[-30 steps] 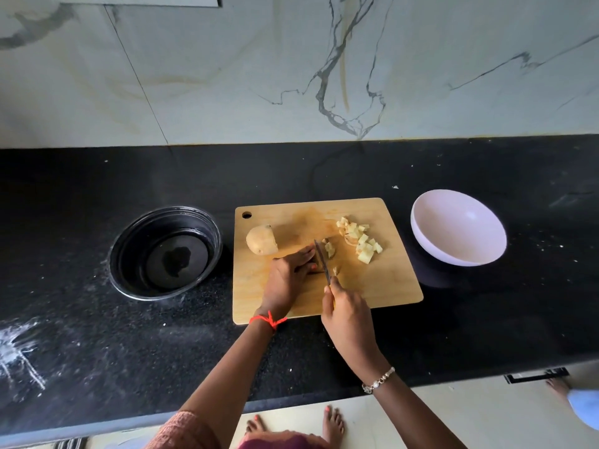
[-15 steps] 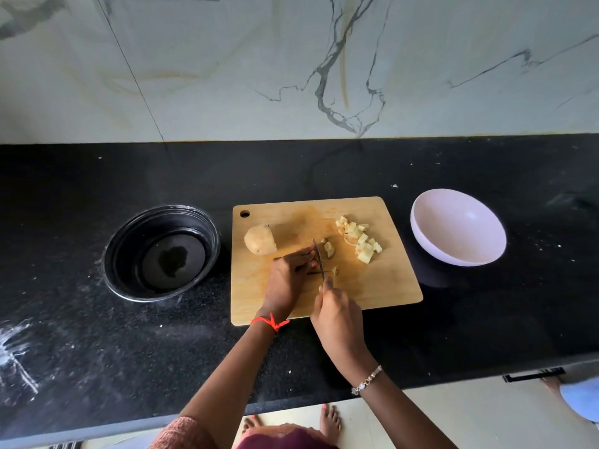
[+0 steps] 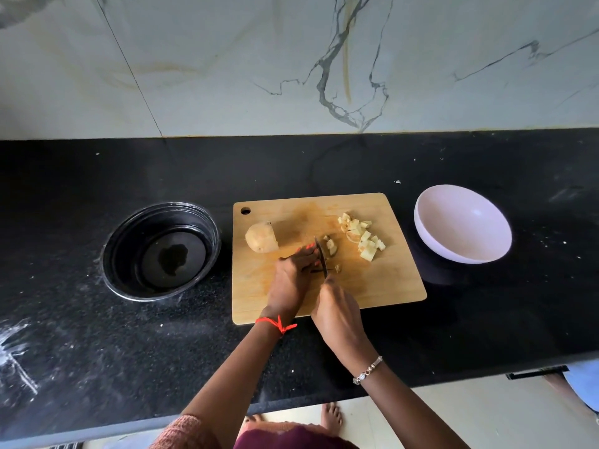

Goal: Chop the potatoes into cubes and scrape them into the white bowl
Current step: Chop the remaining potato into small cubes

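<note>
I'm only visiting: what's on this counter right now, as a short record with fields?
Board: rectangular wooden cutting board on the black counter
Right hand: grips a dark-bladed knife
Left hand: fingers curled beside the blade; what they hold is hidden
Cut: pale potato cubes, board's right side
Uncut: brown-skinned potato half, board's left
White round bowl: empty, right of board

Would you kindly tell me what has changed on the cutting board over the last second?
The right hand slid the knife slightly left, closer to the fingertips of the left hand; nothing was picked up or released. The left hand, half potato, cube pile and white bowl stayed put.
</note>
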